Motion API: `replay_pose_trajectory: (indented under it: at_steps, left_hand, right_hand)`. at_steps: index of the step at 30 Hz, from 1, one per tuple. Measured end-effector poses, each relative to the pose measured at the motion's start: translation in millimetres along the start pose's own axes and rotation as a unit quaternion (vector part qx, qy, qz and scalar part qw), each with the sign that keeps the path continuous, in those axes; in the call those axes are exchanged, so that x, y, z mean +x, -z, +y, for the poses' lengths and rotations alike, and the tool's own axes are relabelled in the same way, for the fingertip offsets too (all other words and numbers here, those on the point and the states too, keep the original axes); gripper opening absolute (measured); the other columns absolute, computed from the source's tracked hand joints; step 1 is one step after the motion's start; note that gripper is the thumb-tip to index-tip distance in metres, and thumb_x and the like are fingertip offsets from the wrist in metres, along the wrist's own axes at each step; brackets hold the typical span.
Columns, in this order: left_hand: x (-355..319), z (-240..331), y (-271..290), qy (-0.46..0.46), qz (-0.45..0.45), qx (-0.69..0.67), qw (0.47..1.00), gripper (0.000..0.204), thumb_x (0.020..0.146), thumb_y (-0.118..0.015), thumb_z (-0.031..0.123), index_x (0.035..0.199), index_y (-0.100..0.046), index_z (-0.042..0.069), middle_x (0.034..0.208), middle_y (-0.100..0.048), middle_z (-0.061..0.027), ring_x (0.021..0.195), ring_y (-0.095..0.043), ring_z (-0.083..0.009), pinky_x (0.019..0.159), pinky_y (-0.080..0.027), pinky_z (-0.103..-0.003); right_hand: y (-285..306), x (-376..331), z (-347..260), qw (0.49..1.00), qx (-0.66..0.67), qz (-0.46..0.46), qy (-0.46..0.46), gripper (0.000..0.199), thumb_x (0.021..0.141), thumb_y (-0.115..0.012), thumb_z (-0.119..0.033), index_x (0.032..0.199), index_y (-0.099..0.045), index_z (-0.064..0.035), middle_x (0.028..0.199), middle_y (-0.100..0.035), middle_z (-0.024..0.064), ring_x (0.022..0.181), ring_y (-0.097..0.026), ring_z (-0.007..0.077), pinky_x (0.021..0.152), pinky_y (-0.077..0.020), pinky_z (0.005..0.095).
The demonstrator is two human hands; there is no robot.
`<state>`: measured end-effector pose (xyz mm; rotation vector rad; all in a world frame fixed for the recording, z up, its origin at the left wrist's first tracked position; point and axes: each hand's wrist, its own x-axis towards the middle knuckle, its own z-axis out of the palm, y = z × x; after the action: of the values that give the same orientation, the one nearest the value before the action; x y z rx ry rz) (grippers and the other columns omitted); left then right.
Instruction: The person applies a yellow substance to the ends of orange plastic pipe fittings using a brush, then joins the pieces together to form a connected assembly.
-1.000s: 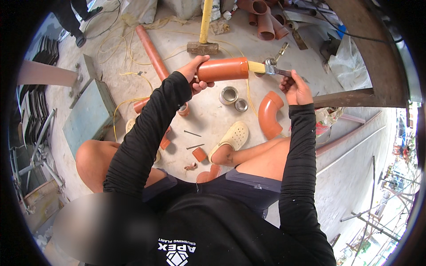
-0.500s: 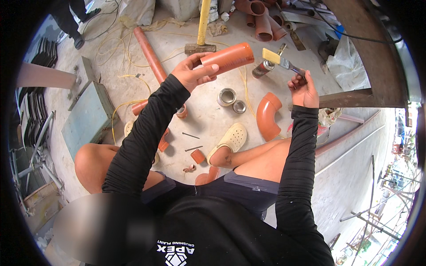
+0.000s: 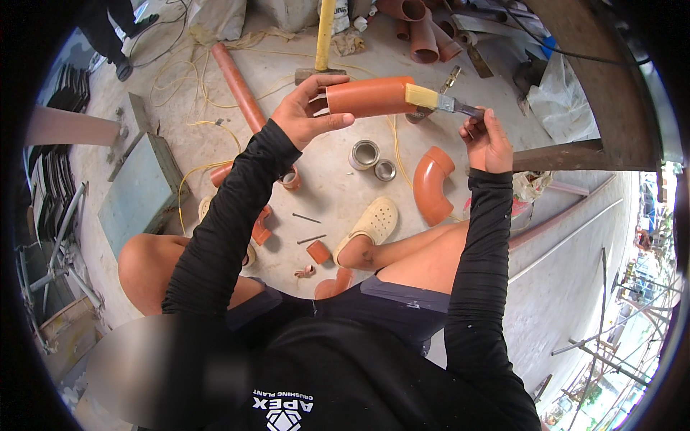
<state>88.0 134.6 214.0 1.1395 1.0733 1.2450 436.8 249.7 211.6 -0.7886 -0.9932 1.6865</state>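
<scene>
On the concrete floor [image 3: 330, 194] between the hands lie an open tin [image 3: 364, 154] with a smaller tin [image 3: 385, 170] just beside it, and an orange pipe elbow [image 3: 431, 183] to their right. A long orange pipe [image 3: 236, 85] and a yellow-handled hammer [image 3: 323, 36] lie farther off. The left hand [image 3: 305, 115] grips a short orange pipe piece [image 3: 370, 97] by its left end, held level above the tins. The right hand [image 3: 487, 140] is clenched on a brush [image 3: 438, 100], whose bristles touch the pipe piece's right end
</scene>
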Motion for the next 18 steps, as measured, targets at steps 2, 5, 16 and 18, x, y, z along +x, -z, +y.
replay_pose_trajectory:
  at_steps: [2, 5, 16, 18]
  left_hand:
    - [0, 1, 1, 0.003, -0.005, -0.005, 1.0, 0.069, 0.081, -0.083, 0.012, 0.14, -0.049, 0.008, 0.135, -0.055, -0.0124, 0.125, -0.054, -0.0258, 0.103, -0.05, -0.039]
    - [0, 0, 4, -0.001, 0.001, -0.017, 1.0, 0.069, 0.081, -0.083, 0.012, 0.141, -0.048, 0.009, 0.135, -0.055, -0.0127, 0.125, -0.054, -0.0254, 0.103, -0.051, -0.039]
    - [-1, 4, 9, -0.077, 0.041, 0.033, 0.996, 0.068, 0.08, -0.084, 0.012, 0.138, -0.048, 0.005, 0.13, -0.059, -0.0136, 0.119, -0.059, -0.0229, 0.102, -0.053, -0.038]
    - [-3, 3, 8, -0.055, 0.067, 0.03, 0.996, 0.068, 0.08, -0.085, 0.017, 0.136, -0.049, 0.001, 0.123, -0.062, -0.0153, 0.113, -0.063, -0.0235, 0.103, -0.052, -0.037]
  right_hand:
    - [2, 0, 1, 1.0, -0.023, 0.005, 0.004, 0.029, 0.102, -0.058, -0.031, 0.111, -0.063, -0.004, 0.09, -0.062, 0.0048, 0.083, -0.056, 0.0158, 0.077, -0.0462, 0.0326]
    - [9, 1, -1, 0.998, -0.049, 0.04, 0.01, 0.029, 0.102, -0.058, -0.032, 0.111, -0.063, -0.0048, 0.091, -0.062, 0.0043, 0.084, -0.056, 0.0151, 0.078, -0.0462, 0.0323]
    - [22, 23, 83, 0.896, -0.426, 0.122, 0.01, 0.029, 0.099, -0.062, -0.032, 0.1, -0.066, -0.0035, 0.081, -0.07, 0.0055, 0.07, -0.064, 0.0136, 0.065, -0.0517, 0.0294]
    - [12, 23, 122, 0.838, -0.536, 0.084, 0.062, 0.028, 0.097, -0.062, -0.033, 0.098, -0.067, -0.0044, 0.081, -0.071, 0.0112, 0.073, -0.068, 0.023, 0.067, -0.0529, 0.0354]
